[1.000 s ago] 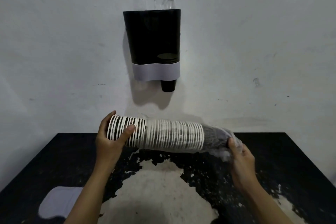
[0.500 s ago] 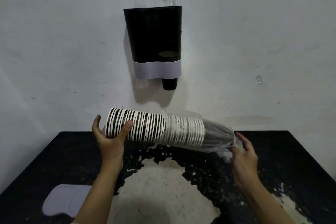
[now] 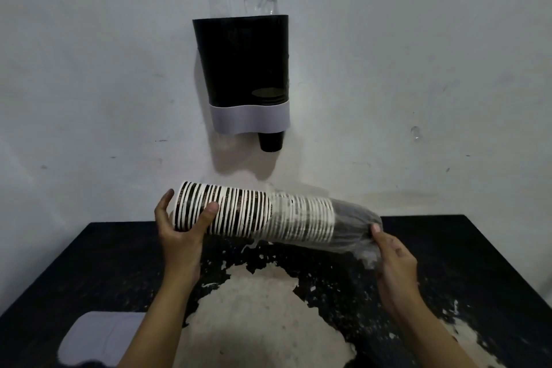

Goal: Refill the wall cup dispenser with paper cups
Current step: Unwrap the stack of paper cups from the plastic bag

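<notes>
The stack of paper cups (image 3: 254, 213) lies almost level in the air between the two hands, above the back part of the black table (image 3: 448, 263) and below the wall dispenser (image 3: 242, 75). Its open-rim end points to the left and sits a little higher; its closed end points to the right and is lower.

The left hand (image 3: 179, 230) grasps the left end of the stack: the thumb lies over the front of the cups and the other fingers curl around the back. The right hand (image 3: 391, 254) is at the other end. It pinches the loose tail of the clear plastic sleeve (image 3: 343, 227), which covers only the right half of the stack; the left half of the cups is bare.

There is one stack, and the cups in it are nested so tightly that I cannot count them; only their many white rims show as stripes. There is one dispenser, black with a grey band at the bottom. One black cup (image 3: 271, 142) sticks out under it on the right side, and a few more rims show through its dark front just above the band. One grey lid (image 3: 98, 337) lies flat on the table near the left forearm. Both hands are in view.
</notes>
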